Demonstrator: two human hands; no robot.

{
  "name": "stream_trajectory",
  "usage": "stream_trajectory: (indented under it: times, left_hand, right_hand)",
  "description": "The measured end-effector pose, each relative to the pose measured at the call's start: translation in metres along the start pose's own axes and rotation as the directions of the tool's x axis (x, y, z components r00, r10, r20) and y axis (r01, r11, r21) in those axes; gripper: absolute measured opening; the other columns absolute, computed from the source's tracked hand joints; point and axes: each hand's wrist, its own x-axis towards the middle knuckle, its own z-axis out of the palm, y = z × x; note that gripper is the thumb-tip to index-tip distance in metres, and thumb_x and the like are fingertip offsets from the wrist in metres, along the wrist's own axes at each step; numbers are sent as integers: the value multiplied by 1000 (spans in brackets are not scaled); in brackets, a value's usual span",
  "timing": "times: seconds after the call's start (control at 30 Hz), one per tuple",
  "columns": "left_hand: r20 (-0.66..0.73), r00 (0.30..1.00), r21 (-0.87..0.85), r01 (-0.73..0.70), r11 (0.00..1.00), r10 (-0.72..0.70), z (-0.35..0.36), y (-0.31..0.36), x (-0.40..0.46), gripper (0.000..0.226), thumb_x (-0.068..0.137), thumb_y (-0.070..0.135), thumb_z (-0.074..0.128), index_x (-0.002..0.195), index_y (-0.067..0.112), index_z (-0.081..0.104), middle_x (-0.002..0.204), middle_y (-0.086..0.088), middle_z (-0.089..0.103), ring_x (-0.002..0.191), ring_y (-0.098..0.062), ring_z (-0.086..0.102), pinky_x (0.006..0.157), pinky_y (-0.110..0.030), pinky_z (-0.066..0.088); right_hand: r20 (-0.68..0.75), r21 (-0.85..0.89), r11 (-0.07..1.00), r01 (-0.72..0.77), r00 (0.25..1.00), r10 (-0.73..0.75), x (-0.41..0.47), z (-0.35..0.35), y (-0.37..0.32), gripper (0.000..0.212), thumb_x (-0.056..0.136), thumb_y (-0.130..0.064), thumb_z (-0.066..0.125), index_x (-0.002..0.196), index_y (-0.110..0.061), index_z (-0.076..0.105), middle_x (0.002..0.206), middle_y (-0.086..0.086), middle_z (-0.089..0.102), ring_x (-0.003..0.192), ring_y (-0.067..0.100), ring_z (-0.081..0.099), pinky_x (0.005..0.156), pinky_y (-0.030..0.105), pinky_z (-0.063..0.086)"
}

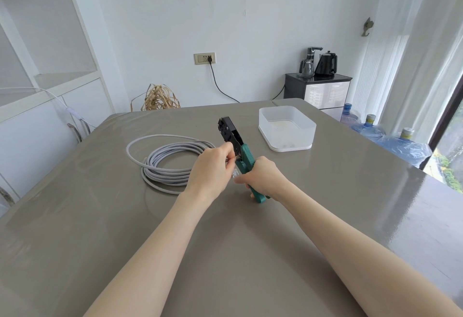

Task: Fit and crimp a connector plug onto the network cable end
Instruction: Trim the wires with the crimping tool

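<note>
A coil of grey network cable (165, 163) lies on the grey table (250, 241). My right hand (263, 178) grips the green handles of a crimping tool (234, 141), whose black head points up and away. My left hand (213, 168) pinches the cable end, with thin wires showing at the tool's blade near the handle joint. A small clear connector plug (235, 173) shows just below, between my two hands; whether it rests on the table or is held I cannot tell.
A white translucent plastic box (286, 128) stands on its lid at the table's back right. Water bottles (390, 138) stand on the floor beyond the right edge. Shelves line the left wall.
</note>
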Motion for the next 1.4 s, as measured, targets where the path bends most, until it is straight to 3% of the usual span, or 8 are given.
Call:
stream_trajectory:
  times: [0.43, 0.6, 0.67, 0.8, 0.97, 1.17, 1.3, 1.4]
  left_hand:
    - [-15, 1000, -57, -24, 998, 23, 3, -6, 1, 9, 87, 8, 54, 79, 6, 55, 71, -11, 65, 74, -33, 60, 70, -45, 53]
    - [-32, 999, -110, -20, 994, 17, 4, -11, 3, 16, 86, 9, 57, 73, 15, 53, 69, -2, 64, 69, -22, 63, 70, -38, 55]
    - [-40, 999, -137, -7, 991, 1, 4, -14, 2, 21, 85, 8, 59, 70, 19, 51, 67, 4, 61, 66, -12, 61, 68, -29, 54]
    - [-32, 998, -227, 52, 972, -61, 6, -22, 0, 18, 84, 6, 60, 69, 13, 54, 64, 6, 60, 62, 5, 58, 64, -15, 46]
    - [-50, 992, -358, 92, 929, -117, 7, -27, -4, 17, 84, 6, 64, 69, 5, 56, 64, -4, 63, 60, -13, 55, 60, -14, 44]
    - [-39, 991, -425, 99, 900, -127, 9, -26, -4, 18, 83, 9, 65, 68, 11, 56, 64, 11, 67, 60, 0, 57, 58, -7, 40]
    - [-28, 990, -503, 108, 857, -141, 10, -24, -3, 19, 83, 7, 65, 69, 12, 52, 73, 1, 73, 63, -1, 63, 60, -8, 42]
    - [-24, 988, -516, 117, 849, -151, 11, -24, -3, 16, 83, 8, 65, 72, 12, 53, 71, 4, 73, 59, -2, 61, 58, -9, 42]
  right_hand:
    - [-15, 42, 999, -18, 1000, 18, 0, 1, -1, 20, 86, -16, 59, 96, -3, 48, 90, 17, 60, 54, 24, 52, 73, 41, 55]
    - [-23, 52, 999, -13, 1000, 15, -2, 0, 0, 23, 84, -17, 60, 99, -2, 48, 101, 22, 64, 61, 29, 54, 72, 42, 55]
    - [-20, 66, 998, -15, 1000, 17, -2, 0, 0, 27, 84, -17, 61, 102, -1, 49, 102, 22, 63, 60, 29, 55, 70, 42, 55]
    - [-18, 98, 995, -15, 1000, 17, 0, -2, 2, 22, 85, -18, 62, 97, -4, 50, 76, 11, 61, 44, 19, 52, 55, 31, 53]
    - [-15, 93, 995, -26, 1000, 27, 2, -1, 2, 18, 84, -17, 62, 92, -6, 50, 70, 8, 60, 45, 19, 52, 58, 33, 54]
    - [-3, 92, 994, -65, 998, 66, 2, -4, 1, 22, 84, -15, 64, 94, -7, 46, 72, 9, 61, 42, 20, 54, 46, 27, 51]
    - [16, 107, 990, -95, 995, 93, 4, -7, -1, 21, 83, -10, 61, 95, -6, 45, 73, 12, 61, 48, 26, 57, 51, 30, 53]
    - [35, 126, 987, -102, 995, 99, 6, -8, -2, 22, 83, -6, 59, 102, -1, 47, 72, 14, 60, 61, 32, 60, 68, 45, 58]
